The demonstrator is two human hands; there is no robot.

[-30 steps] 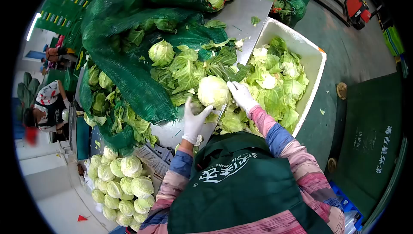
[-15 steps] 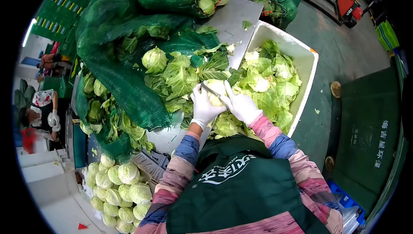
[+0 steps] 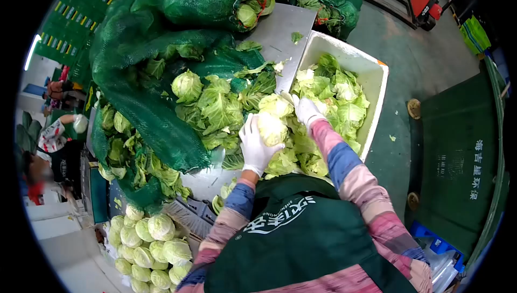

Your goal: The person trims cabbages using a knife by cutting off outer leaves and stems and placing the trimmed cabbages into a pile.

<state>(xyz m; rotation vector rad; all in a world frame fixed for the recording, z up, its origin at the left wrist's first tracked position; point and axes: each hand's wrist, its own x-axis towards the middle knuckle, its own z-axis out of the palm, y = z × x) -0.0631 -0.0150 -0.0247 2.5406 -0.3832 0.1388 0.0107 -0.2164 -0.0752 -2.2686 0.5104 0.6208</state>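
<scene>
My left hand [image 3: 255, 143], in a white glove, is wrapped round the near left side of a pale green cabbage [image 3: 272, 127]. Just right of it, my right hand [image 3: 308, 112], also gloved, has its fingers closed on a small knife [image 3: 289, 98], only partly visible and hard to make out. A pale cut leaf [image 3: 276, 105] lies directly beyond the held cabbage. Beside my right hand, a white foam box [image 3: 378, 99] contains many loose cabbage leaves [image 3: 344, 91]. Another whole cabbage [image 3: 187, 86] rests among leaves on the metal table [image 3: 291, 26], left of my hands.
Green mesh sacks [image 3: 188, 2] of cabbages cover the table's far side. Trimmed cabbages [image 3: 145, 244] are stacked at lower left. A large green bin [image 3: 452, 153] and a red pallet truck [image 3: 423, 5] are to the right. A co-worker [image 3: 54, 147] is at far left.
My right hand has moved away from the cabbage to the right, taking the knife off it. The left hand keeps its hold, and the cabbage sits slightly lower in view.
</scene>
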